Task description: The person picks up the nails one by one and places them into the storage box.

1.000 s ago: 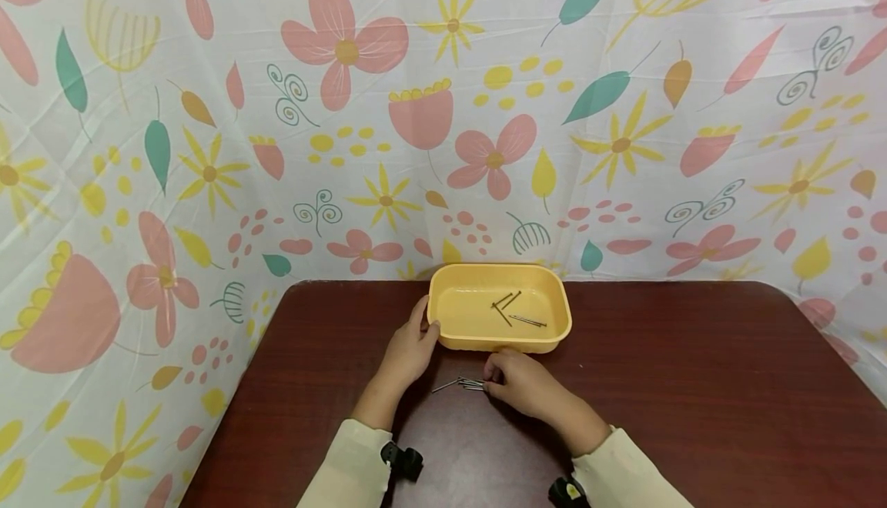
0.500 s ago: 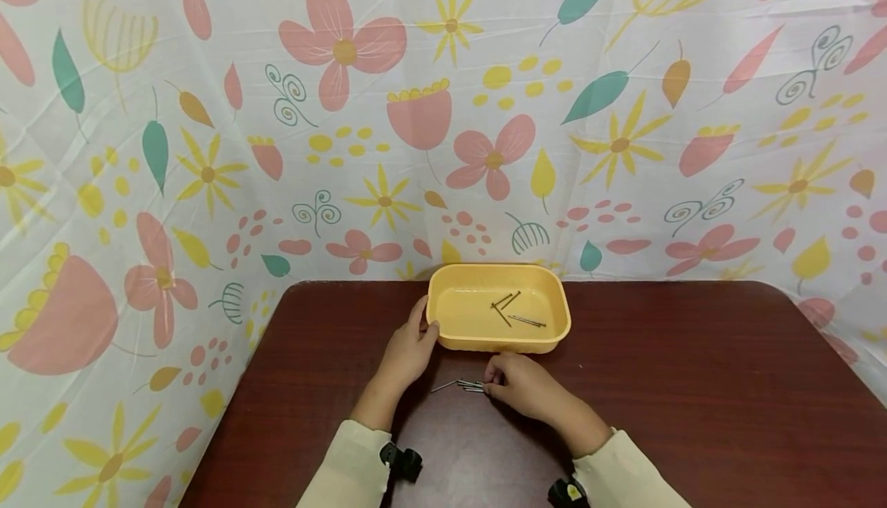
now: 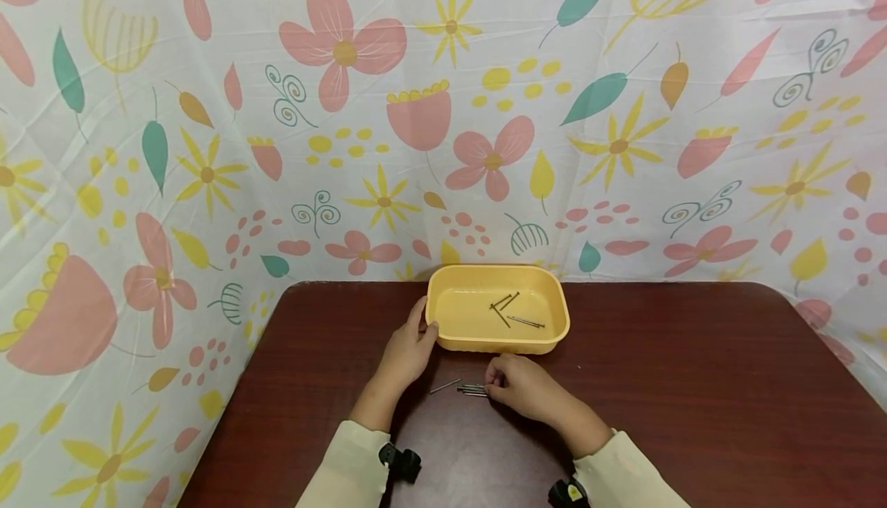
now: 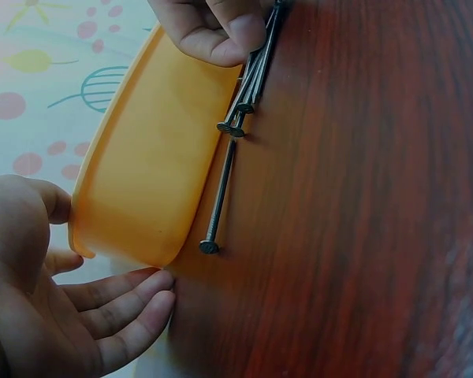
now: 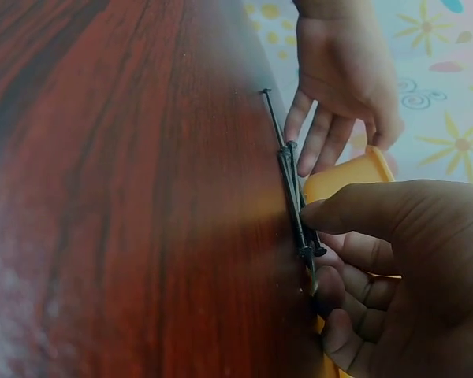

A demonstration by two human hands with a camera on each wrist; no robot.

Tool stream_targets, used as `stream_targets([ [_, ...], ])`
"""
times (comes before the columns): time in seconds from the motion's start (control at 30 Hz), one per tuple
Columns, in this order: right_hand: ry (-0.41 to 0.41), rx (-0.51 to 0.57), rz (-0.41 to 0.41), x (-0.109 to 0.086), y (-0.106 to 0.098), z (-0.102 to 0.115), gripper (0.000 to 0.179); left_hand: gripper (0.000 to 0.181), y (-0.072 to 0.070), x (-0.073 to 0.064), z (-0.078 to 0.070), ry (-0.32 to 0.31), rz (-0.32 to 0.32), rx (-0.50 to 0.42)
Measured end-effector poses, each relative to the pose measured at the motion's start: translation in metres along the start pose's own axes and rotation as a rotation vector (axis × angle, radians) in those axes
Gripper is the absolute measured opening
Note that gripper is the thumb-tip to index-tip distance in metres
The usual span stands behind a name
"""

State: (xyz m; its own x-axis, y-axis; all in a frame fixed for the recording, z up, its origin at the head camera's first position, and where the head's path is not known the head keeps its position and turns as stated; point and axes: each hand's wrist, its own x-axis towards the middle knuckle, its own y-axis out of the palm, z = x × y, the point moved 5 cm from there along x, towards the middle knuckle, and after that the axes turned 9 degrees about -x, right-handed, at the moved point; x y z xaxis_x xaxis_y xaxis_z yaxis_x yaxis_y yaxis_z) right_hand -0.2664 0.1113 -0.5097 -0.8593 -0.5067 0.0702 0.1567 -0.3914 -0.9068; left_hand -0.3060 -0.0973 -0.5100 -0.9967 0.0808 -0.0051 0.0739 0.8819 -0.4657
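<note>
My left hand (image 3: 407, 348) holds the left end of a yellow plastic tray (image 3: 443, 331), thumb at the rim and fingers along the side. Several nails (image 3: 527, 322) lie inside the tray. In front of it, my right hand (image 3: 524, 385) pinches at a small bunch of nails (image 3: 471, 389) on the table, its thumb and fingertips on their right end. One single nail (image 3: 445, 386) lies just left of the bunch. In the right wrist view, my thumb touches the bunched nails (image 5: 290, 189); in the left wrist view, the nail heads (image 4: 235, 128) point toward the left hand.
The dark red-brown wooden table (image 3: 665, 385) extends to both sides and toward me. A white floral cloth (image 3: 485, 69) hangs right behind the tray and along the left. Black camera straps (image 3: 400, 462) sit on both wrists.
The bunched nails have shifted slightly under my right fingers and now lie more evenly lined up, a small gap from the single nail. My left hand and the tray stay put.
</note>
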Motion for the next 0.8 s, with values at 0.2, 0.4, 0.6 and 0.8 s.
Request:
stream_targets([
  [0.2,0.002,0.004,-0.002,-0.0005,-0.0001,0.0001,0.013,0.062,-0.0001,0.0008,-0.0010,0.004,-0.006,0.007],
  [0.4,0.008,0.003,0.003,-0.0010,-0.0005,0.0004,0.014,0.061,-0.0001,0.0003,-0.0015,-0.001,-0.012,0.008],
  [0.6,0.002,0.006,0.001,-0.0013,-0.0002,0.0005,0.014,0.062,0.0002,0.0006,-0.0006,-0.005,-0.021,0.005],
  [0.8,0.001,0.006,-0.001,-0.0018,0.0003,-0.0001,0.014,0.061,0.0004,0.0018,0.0000,-0.002,-0.029,0.008],
])
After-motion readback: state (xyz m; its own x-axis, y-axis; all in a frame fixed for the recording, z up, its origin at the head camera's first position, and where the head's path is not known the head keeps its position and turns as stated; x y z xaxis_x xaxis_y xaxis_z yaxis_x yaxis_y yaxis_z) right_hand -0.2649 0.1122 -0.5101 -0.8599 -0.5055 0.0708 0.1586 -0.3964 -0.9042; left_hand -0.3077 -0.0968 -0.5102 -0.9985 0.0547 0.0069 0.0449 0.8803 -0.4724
